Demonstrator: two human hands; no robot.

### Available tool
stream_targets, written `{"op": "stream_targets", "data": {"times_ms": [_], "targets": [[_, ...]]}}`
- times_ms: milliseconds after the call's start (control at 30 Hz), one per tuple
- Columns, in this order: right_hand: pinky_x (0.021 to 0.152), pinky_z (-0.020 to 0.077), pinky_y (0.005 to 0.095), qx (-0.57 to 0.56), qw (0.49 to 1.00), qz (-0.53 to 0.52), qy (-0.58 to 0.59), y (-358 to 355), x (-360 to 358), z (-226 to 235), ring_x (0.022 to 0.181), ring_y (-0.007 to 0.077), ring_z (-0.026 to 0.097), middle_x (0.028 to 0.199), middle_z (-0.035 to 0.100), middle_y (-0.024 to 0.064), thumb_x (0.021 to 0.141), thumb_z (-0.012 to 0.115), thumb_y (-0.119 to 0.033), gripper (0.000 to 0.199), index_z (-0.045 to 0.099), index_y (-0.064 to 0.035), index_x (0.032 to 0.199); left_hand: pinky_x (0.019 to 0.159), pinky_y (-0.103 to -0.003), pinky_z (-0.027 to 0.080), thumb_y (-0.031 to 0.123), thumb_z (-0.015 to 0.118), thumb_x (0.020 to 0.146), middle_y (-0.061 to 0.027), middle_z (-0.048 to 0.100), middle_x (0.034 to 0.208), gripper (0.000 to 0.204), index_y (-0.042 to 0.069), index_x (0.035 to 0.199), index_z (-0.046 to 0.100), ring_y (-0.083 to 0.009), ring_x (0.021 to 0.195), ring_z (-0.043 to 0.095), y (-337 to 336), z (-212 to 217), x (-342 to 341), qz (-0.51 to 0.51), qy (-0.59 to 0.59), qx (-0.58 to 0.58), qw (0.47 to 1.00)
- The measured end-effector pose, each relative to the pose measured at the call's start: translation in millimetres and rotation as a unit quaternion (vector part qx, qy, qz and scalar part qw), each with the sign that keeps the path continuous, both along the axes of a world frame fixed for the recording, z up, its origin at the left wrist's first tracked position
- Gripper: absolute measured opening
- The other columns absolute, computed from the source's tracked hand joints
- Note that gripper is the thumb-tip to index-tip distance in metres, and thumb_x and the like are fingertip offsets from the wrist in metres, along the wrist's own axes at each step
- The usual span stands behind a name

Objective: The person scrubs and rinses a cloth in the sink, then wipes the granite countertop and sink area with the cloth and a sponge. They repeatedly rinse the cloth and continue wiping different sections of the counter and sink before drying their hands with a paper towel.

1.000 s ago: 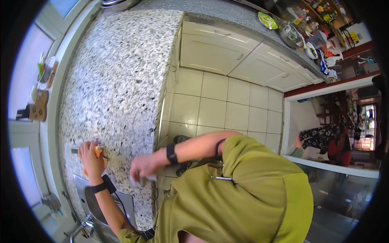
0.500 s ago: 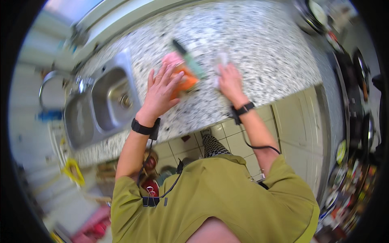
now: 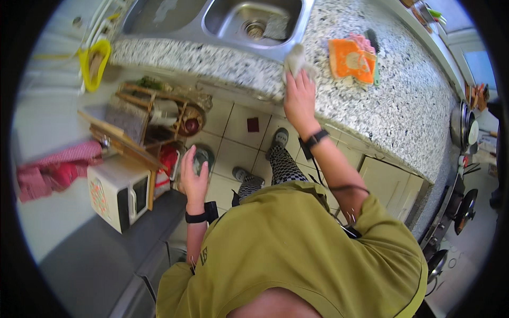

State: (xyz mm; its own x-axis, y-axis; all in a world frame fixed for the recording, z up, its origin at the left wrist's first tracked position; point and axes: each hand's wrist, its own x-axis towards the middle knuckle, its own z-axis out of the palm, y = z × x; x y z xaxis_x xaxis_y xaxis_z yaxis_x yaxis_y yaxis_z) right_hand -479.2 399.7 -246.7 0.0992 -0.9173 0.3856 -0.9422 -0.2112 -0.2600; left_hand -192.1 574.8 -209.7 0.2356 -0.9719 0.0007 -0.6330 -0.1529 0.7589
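Right hand (image 3: 300, 98) presses pale cloth (image 3: 295, 59) on countertop edge (image 3: 238, 71) beside sink (image 3: 249, 26).

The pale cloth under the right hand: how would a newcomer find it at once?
Start at the steel sink set in the speckled granite counter. Just beside the basin's corner, at the counter's front edge, the right hand presses a crumpled whitish cloth. Unlike the flat orange cloth nearby, it is pale and bunched.

Right hand (image 3: 299, 98) upper centre, pressing pale cloth (image 3: 295, 57) on speckled counter (image 3: 392, 100) edge beside steel sink (image 3: 249, 24). Orange cloth (image 3: 352, 60) upper right. Left hand (image 3: 195, 177) hangs free, centre-left.
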Motion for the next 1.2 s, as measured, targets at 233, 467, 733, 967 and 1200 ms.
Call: {"op": "stream_targets", "data": {"times_ms": [233, 467, 733, 967, 1200], "targets": [[0.068, 0.0469, 0.0406, -0.012, 0.956, -0.12, -0.268, -43, 5, 1, 0.076, 0.0332, 0.061, 0.084, 0.066, 0.0158, 0.088, 0.052, -0.018, 0.023, 0.066, -0.0032, 0.098, 0.091, -0.035, 0.044, 0.002, 0.065, 0.077, -0.0144, 0.05, 0.125, 0.065, 0.008, 0.136, 0.04, -0.0248, 0.108, 0.054, 83, -71, 31, 0.049, 0.072, 0.027, 0.996], [0.091, 0.0419, 0.0356, -0.205, 0.978, 0.031, -0.038, -39, 6, 60, 0.105, 0.0263, 0.056, 0.107, 0.063, 0.0204, 0.082, 0.063, -0.012, 0.033, 0.063, -0.0025, 0.114, 0.086, -0.035, 0.047, 0.005, 0.067, 0.076, -0.015, 0.048, 0.127, 0.072, 0.011, 0.14, 0.033, -0.0261, 0.105, 0.055, 141, -187, 42, 0.159, 0.097, 0.143, 0.972], [0.086, 0.0436, 0.0311, 0.413, 0.842, -0.03, -0.347, 132, 93, -378, 0.104, 0.0212, 0.056, 0.116, 0.058, 0.0147, 0.083, 0.066, -0.019, 0.042, 0.055, -0.0006, 0.12, 0.083, -0.035, 0.047, 0.005, 0.068, 0.078, -0.0133, 0.048, 0.127, 0.072, 0.007, 0.14, 0.032, -0.0246, 0.104, 0.054, 173, -429, -50, 0.259, 0.283, 0.228, 0.895], [0.097, 0.0418, 0.0436, 0.529, 0.786, -0.314, -0.06, 89, 135, -726, 0.119, 0.0362, 0.046, 0.126, 0.052, 0.0197, 0.068, 0.07, -0.056, 0.085, 0.047, 0.0014, 0.126, 0.088, -0.038, 0.045, 0.006, 0.068, 0.079, -0.015, 0.046, 0.128, 0.068, 0.007, 0.139, 0.035, -0.0265, 0.11, 0.052, 192, -496, -75, 0.144, 0.206, 0.286, 0.925], [0.083, 0.0478, 0.0404, 0.41, 0.853, -0.292, -0.137, 95, 165, -727, 0.093, 0.0334, 0.06, 0.1, 0.063, 0.0167, 0.07, 0.075, -0.04, 0.052, 0.057, 0.0008, 0.098, 0.087, -0.038, 0.046, 0.006, 0.067, 0.08, -0.0143, 0.046, 0.129, 0.062, 0.007, 0.135, 0.04, -0.0263, 0.111, 0.052, 188, -497, -72, 0.188, 0.248, 0.272, 0.911]]}}
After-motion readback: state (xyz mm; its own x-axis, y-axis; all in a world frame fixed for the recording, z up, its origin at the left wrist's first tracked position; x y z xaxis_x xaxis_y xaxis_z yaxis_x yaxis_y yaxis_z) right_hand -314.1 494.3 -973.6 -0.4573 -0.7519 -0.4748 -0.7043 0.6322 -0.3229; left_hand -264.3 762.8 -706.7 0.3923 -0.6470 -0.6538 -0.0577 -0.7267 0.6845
